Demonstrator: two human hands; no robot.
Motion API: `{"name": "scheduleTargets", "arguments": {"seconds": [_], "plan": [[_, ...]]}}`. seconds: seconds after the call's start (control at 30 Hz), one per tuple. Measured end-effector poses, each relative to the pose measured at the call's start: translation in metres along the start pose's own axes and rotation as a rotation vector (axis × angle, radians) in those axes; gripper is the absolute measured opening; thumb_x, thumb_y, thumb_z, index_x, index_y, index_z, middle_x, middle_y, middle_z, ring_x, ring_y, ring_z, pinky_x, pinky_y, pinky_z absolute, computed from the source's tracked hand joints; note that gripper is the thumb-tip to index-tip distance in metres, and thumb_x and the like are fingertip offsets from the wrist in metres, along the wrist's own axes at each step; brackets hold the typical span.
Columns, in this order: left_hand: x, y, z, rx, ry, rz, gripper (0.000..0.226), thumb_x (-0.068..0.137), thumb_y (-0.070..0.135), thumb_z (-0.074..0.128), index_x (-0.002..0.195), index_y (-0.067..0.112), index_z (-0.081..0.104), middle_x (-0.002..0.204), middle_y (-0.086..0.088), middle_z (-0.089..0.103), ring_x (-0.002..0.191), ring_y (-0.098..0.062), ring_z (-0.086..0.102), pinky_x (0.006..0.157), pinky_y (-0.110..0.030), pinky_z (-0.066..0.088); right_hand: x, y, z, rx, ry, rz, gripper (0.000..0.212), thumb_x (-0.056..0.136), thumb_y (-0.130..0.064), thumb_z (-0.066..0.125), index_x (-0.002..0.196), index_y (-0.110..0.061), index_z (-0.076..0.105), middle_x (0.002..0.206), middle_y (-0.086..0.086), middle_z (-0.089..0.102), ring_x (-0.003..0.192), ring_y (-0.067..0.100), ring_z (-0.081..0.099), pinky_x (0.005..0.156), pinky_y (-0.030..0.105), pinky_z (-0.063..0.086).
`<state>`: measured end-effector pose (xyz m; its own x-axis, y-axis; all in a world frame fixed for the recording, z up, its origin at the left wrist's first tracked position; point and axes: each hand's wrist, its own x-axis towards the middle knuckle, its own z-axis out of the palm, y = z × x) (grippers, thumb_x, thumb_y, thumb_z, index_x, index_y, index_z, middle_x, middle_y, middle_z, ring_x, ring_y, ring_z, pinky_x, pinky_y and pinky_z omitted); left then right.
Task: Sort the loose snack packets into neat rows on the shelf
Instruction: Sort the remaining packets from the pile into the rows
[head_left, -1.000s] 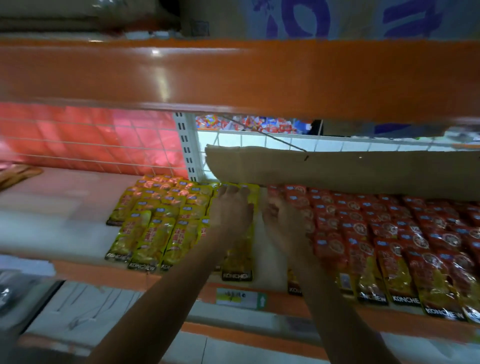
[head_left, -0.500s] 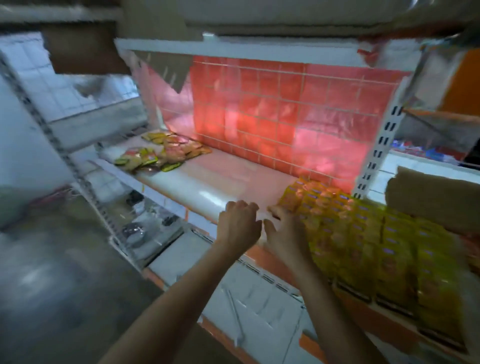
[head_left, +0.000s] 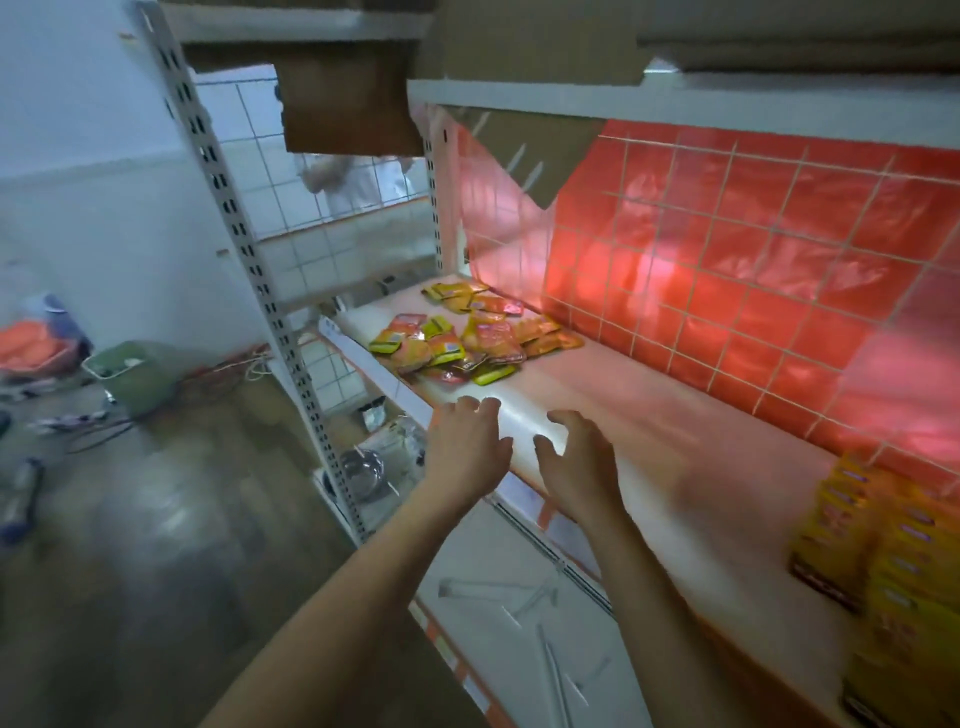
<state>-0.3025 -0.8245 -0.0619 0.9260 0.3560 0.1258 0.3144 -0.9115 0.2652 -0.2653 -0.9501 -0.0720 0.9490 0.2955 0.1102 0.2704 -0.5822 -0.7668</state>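
Both of my grips are empty. The left grip hovers over the front lip of the shelf with its fingers loosely bent and nothing in them. The right grip hangs just beside it with fingers spread and relaxed, palm turned toward the left. They sit close together in the middle of the frame, low over the bare white stretch of the shelf, which I judge to be a ready pose for scooping with both at once.

What I am after is the loose packets, a jumble of yellow, orange and red sachets just above my grips in the frame, toward the far end of the shelf. They overlap at all angles and a few lie against the red grid backing, so none of them is in a row yet. They are apart from my fingertips, with bare shelf between.

At the lower right edge of the frame stands the yellow stack, blurred, but squared up along the shelf's front. That looks like the part already sorted, and the open shelf between it and the heap is where I'd expect the next rows to go.

I judge the sorting partly done. The next move calls for reaching up the frame into the heap and gathering matching colours together.
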Motion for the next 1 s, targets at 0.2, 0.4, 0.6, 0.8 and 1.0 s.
{"name": "scheduleTargets", "arguments": {"seconds": [0.2,0.4,0.6,0.8,1.0], "plan": [[0.090,-0.055,-0.006,-0.021,0.050,-0.073,0.042,0.094,0.041,0.050,0.123,0.012,0.054,0.123,-0.012,0.054,0.119,-0.036,0.045,0.092,-0.041,0.039,0.093,-0.026,0.041,-0.004,0.032,0.065,0.038,0.091,-0.019,0.057,0.128,-0.010,0.052,0.129,0.014,0.056,0.121,0.034,0.048,0.100,0.037,0.037],[0.160,-0.089,-0.001,0.017,0.048,-0.073,0.050,0.092,0.051,0.047,0.114,0.007,0.056,0.112,-0.015,0.063,0.108,-0.033,0.055,0.089,-0.040,0.041,0.163,-0.036,0.075,-0.062,0.127,0.169,0.032,0.088,-0.022,0.056,0.117,-0.008,0.057,0.115,0.020,0.063,0.111,0.040,0.053,0.091,0.038,0.039],[0.203,-0.109,0.016,0.086,-0.049,0.092,0.064,0.074,0.074,0.049,0.097,0.015,0.058,0.094,-0.010,0.068,0.100,-0.033,0.059,0.081,-0.039,0.046,0.201,-0.041,0.109,-0.282,0.102,0.351,0.054,0.088,-0.046,0.058,0.130,-0.014,0.044,0.126,0.017,0.054,0.119,0.037,0.047,0.095,0.040,0.042],[0.222,-0.118,0.016,-0.024,-0.091,0.376,0.031,0.077,0.048,0.056,0.092,0.020,0.059,0.095,-0.003,0.066,0.092,-0.027,0.064,0.075,-0.034,0.046,0.212,-0.045,0.131,-0.206,0.208,0.485,0.042,0.082,-0.032,0.066,0.118,-0.012,0.057,0.120,0.013,0.058,0.113,0.033,0.053,0.092,0.037,0.044],[0.227,-0.116,0.022,-0.185,-0.109,0.447,0.034,0.086,0.016,0.049,0.120,0.016,0.050,0.102,-0.009,0.065,0.094,-0.033,0.065,0.075,-0.039,0.051,0.197,-0.052,0.127,0.013,0.512,0.498,0.037,0.081,0.000,0.054,0.117,-0.003,0.052,0.112,0.022,0.060,0.104,0.040,0.056,0.080,0.037,0.041]]}}
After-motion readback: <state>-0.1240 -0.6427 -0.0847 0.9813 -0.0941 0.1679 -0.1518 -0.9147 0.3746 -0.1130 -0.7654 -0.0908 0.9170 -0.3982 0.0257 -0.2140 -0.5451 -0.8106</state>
